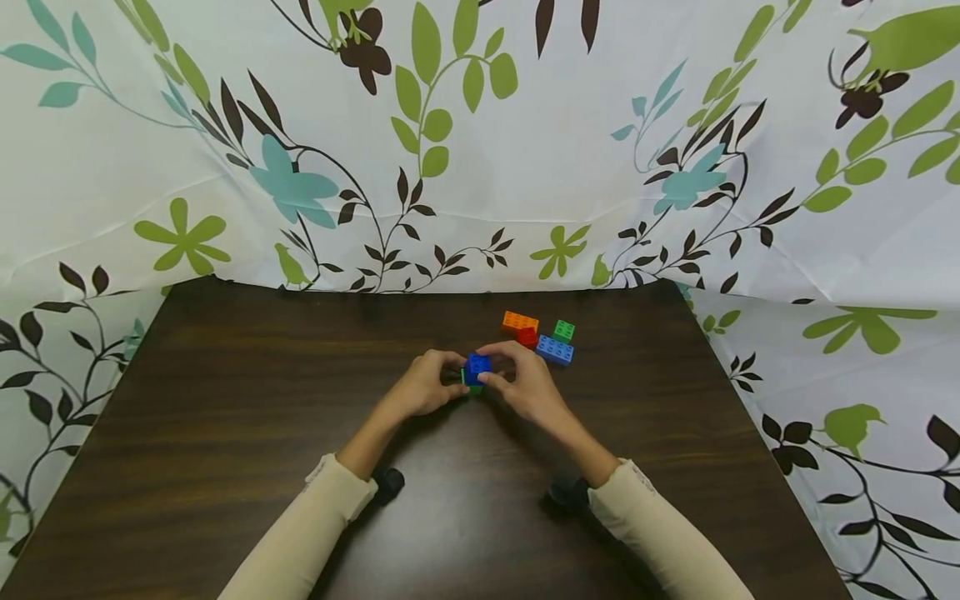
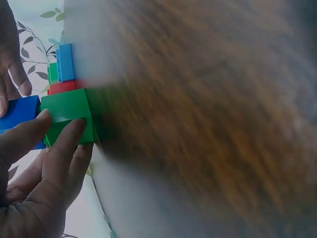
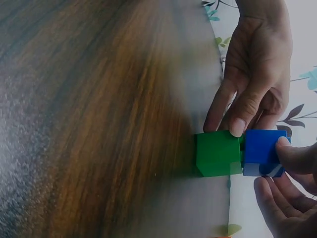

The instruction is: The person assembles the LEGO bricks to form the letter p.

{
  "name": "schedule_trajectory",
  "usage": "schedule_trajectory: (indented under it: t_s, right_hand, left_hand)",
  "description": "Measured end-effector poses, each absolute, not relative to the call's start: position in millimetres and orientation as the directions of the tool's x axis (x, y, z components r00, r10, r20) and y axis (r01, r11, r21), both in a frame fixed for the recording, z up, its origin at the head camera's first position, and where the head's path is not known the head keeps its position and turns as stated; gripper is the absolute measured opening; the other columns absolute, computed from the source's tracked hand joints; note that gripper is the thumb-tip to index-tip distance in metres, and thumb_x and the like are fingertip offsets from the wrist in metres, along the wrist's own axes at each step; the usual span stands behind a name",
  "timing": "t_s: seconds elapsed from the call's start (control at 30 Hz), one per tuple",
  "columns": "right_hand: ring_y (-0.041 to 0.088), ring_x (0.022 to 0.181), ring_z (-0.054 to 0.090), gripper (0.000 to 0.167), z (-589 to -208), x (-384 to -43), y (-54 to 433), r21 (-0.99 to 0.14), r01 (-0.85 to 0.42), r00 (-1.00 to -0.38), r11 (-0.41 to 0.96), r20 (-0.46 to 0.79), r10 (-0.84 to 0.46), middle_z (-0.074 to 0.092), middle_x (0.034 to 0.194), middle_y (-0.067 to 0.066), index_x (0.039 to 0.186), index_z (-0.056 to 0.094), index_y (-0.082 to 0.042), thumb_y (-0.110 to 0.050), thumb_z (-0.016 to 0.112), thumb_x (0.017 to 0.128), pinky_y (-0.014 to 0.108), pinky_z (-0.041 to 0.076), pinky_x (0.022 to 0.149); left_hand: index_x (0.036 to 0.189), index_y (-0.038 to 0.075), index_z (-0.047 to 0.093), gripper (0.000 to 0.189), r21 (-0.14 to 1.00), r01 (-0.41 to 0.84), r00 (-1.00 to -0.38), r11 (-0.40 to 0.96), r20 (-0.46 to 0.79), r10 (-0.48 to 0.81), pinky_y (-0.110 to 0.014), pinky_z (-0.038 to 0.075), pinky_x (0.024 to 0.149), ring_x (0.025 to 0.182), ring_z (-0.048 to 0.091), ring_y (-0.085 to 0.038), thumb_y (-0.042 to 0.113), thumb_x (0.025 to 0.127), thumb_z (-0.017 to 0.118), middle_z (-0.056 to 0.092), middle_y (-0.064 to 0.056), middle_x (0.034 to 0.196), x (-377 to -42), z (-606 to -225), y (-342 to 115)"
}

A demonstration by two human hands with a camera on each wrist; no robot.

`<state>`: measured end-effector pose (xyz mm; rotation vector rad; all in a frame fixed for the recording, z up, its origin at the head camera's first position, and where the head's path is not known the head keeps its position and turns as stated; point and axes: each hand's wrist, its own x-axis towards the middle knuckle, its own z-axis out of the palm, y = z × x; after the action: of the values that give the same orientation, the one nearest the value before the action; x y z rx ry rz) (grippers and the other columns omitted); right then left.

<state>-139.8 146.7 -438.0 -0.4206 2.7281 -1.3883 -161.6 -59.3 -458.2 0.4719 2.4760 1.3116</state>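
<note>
A dark blue toy building brick [image 1: 478,367] sits above a green brick [image 3: 218,152] near the middle of the table. My left hand [image 1: 426,385] holds the green brick between thumb and fingers, low against the tabletop. From the other side, my right hand [image 1: 528,387] pinches the blue brick [image 3: 261,146] with thumb and fingertips. In the right wrist view, a narrow gap shows green studs between the two bricks; whether they are partly joined I cannot tell. Seen from above, the blue brick hides most of the green one.
Just beyond my right hand lie an orange brick [image 1: 521,322], a red brick [image 1: 527,337], a small light green brick [image 1: 564,332] and a lighter blue brick [image 1: 555,351], close together. The dark wooden table [image 1: 285,350] ends at a leaf-patterned cloth [image 1: 480,192] behind.
</note>
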Motion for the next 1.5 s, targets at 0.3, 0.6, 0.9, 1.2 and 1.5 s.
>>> schedule_trajectory:
  t_s: [0.3, 0.6, 0.9, 1.2, 1.5]
  right_hand:
    - [0.028, 0.106, 0.072, 0.033, -441, -142, 143, -0.796, -0.234, -0.954, 0.558, 0.078, -0.290, 0.073, 0.121, 0.015, 0.126, 0.073, -0.005, -0.001, 0.081, 0.094, 0.042, 0.064, 0.095]
    - [0.027, 0.100, 0.074, 0.031, -442, -144, 142, -0.766, -0.292, -0.942, 0.572, 0.128, -0.309, 0.074, 0.115, 0.013, 0.122, 0.075, -0.006, -0.003, 0.083, 0.092, 0.038, 0.065, 0.090]
    - [0.027, 0.096, 0.074, 0.031, -443, -146, 139, -0.744, -0.320, -0.932, 0.586, 0.137, -0.335, 0.075, 0.112, 0.014, 0.121, 0.076, -0.004, -0.005, 0.085, 0.091, 0.039, 0.066, 0.087]
    - [0.021, 0.085, 0.075, 0.037, -448, -151, 134, -0.767, -0.269, -0.952, 0.583, 0.117, -0.284, 0.079, 0.105, 0.013, 0.120, 0.079, -0.004, -0.010, 0.092, 0.086, 0.031, 0.066, 0.078]
    - [0.022, 0.089, 0.077, 0.039, -456, -157, 130, -0.832, -0.212, -0.958, 0.512, 0.073, -0.278, 0.081, 0.109, 0.015, 0.124, 0.078, -0.002, -0.007, 0.090, 0.087, 0.029, 0.066, 0.080]
  left_hand:
    - [0.128, -0.005, 0.071, 0.038, 0.827, 0.148, -0.903, 0.543, -0.110, 0.415, -0.051, 0.054, 0.113, 0.127, 0.071, -0.038, 0.003, 0.093, 0.081, 0.075, -0.022, 0.130, -161, -459, -63]
    - [0.129, -0.004, 0.070, 0.039, 0.818, 0.184, -0.892, 0.545, -0.094, 0.442, -0.053, 0.053, 0.113, 0.127, 0.070, -0.038, 0.000, 0.091, 0.082, 0.076, -0.020, 0.129, -161, -458, -68]
    - [0.139, 0.002, 0.064, 0.052, 0.850, 0.200, -0.870, 0.488, -0.075, 0.488, -0.057, 0.053, 0.112, 0.128, 0.069, -0.038, 0.007, 0.091, 0.085, 0.074, -0.020, 0.133, -162, -445, -76]
    - [0.124, 0.003, 0.070, 0.035, 0.884, 0.229, -0.893, 0.408, 0.025, 0.449, -0.052, 0.060, 0.103, 0.122, 0.073, -0.036, 0.005, 0.092, 0.085, 0.076, -0.019, 0.126, -161, -431, -78]
    - [0.121, 0.004, 0.073, 0.032, 0.880, 0.173, -0.937, 0.443, 0.009, 0.350, -0.055, 0.057, 0.105, 0.119, 0.074, -0.037, 0.007, 0.091, 0.086, 0.078, -0.018, 0.122, -160, -436, -77]
